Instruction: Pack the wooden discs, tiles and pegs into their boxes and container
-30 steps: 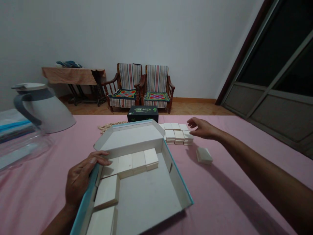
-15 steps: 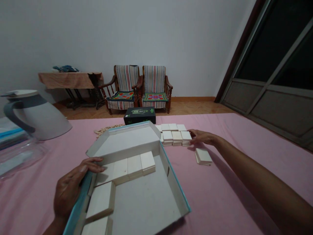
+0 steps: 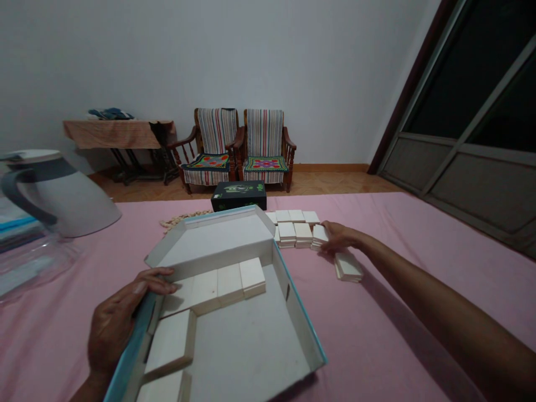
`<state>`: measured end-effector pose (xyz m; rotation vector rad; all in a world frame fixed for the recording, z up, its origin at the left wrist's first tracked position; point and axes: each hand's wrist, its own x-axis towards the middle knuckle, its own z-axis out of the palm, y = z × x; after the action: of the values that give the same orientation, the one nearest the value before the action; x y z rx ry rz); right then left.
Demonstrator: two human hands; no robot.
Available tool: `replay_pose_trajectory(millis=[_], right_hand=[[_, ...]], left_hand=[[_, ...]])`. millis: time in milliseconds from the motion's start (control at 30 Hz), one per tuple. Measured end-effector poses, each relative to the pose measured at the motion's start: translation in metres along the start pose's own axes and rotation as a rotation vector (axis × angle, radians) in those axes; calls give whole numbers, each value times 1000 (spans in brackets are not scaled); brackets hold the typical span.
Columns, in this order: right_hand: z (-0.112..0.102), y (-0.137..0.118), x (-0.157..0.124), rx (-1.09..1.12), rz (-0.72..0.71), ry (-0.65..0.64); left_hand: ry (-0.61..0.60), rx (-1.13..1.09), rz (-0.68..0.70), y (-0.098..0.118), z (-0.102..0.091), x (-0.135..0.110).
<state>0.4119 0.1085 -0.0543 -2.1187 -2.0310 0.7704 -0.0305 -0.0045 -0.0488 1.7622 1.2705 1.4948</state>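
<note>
Evidently, the principal container was the white-lined box (image 3: 251,340), set on the pink cloth (image 3: 397,234) with its far flap (image 3: 218,237) standing open. Contents noted: a row of four white tile stacks (image 3: 205,293) along the far wall, starting from the far left corner, and two larger stacks (image 3: 170,340) along the left wall, the nearer one cut off by the picture's lower border.

The left hand (image 3: 113,318) grasped the box's left wall, its fingers bent over the rim near the far left corner. Outside, beyond the box's far right corner, further tile stacks (image 3: 287,231) stood in two rows, partly hidden by the flap. The right hand (image 3: 340,237) gripped the end stack (image 3: 320,233) of the nearer row between thumb and fingers; that stack sat askew to its neighbour, on the cloth. One separate stack (image 3: 348,269) lay just nearer than this hand.

Towards the cloth's far edge stood a closed black box (image 3: 238,196), contents not visible. At the left were a lidded pitcher (image 3: 79,204), contents likewise unseen, and a clear plastic container (image 3: 33,273), its contents indistinct.
</note>
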Motion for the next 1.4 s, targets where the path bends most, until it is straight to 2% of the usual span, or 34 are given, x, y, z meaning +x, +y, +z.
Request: replay_pose_trajectory(millis=[167,267,400,533,633,733,833,933,1000,1100,1200,1300,1400], right_hand=[[11,-16,-4,-214,-15,102],[10,-21,-10,-272,-3,93],[2,-20,-18,-243,9,79],[-16,-25,-34,-216,-16,104],[-32,-52,-59,-182,-133,114],[-34,-100,-93,-104,-363,32],[-16,-149,-124,-84,-583,-70],[18,-183,-142,-169,-679,-231],[44,-197,-145,-263,-730,-282],[78,-205,-144,-368,-796,-280],[99,-208,-141,-399,-815,-234],[108,-209,-138,-420,-786,-230],[108,-209,-137,-446,-778,-236]], left_hand=[[44,-19,-42,0,1,1],[68,-11,-58,-1,2,1],[73,-37,-44,0,3,0],[113,-104,-39,-2,6,0],[110,-132,-24,-2,8,0],[98,-138,6,-1,8,0],[87,-144,27,0,8,-1],[82,-161,35,0,8,-2],[77,-169,38,-1,8,-3],[69,-166,44,-2,7,-4],[59,-163,60,-2,7,-4],[55,-166,57,-2,7,-4],[58,-167,54,-1,7,-5]])
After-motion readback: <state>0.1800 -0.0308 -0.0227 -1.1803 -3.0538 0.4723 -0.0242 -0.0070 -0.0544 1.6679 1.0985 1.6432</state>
